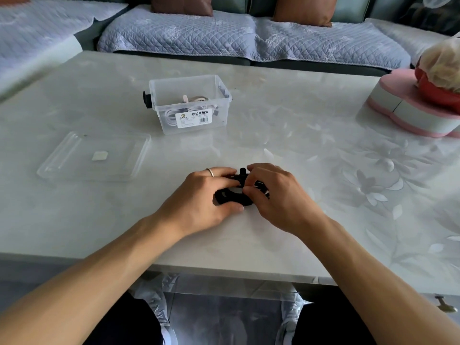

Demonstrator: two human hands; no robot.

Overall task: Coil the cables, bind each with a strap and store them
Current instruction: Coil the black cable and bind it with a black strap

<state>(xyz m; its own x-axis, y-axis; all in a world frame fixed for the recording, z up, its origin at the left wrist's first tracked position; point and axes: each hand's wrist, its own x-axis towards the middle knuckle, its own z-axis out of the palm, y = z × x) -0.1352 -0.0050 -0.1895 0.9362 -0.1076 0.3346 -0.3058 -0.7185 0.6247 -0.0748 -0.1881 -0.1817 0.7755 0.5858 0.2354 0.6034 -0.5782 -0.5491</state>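
Observation:
A coiled black cable (230, 196) lies on the pale table (298, 135), low in the middle of the view. My left hand (201, 200) grips the coil's left side, thumb under its near edge. My right hand (276, 195) pinches a black strap (242, 176) that crosses the coil at its top. Much of the coil is hidden under both hands. Farther back stands a clear plastic storage box (219, 95) holding white and pink cables (191, 102).
The box's clear lid (74, 168) lies flat at the left with a small white piece on it. A pink and grey heart-shaped box (403, 113) with a red thing on it stands at the far right. A sofa with quilted covers runs behind the table.

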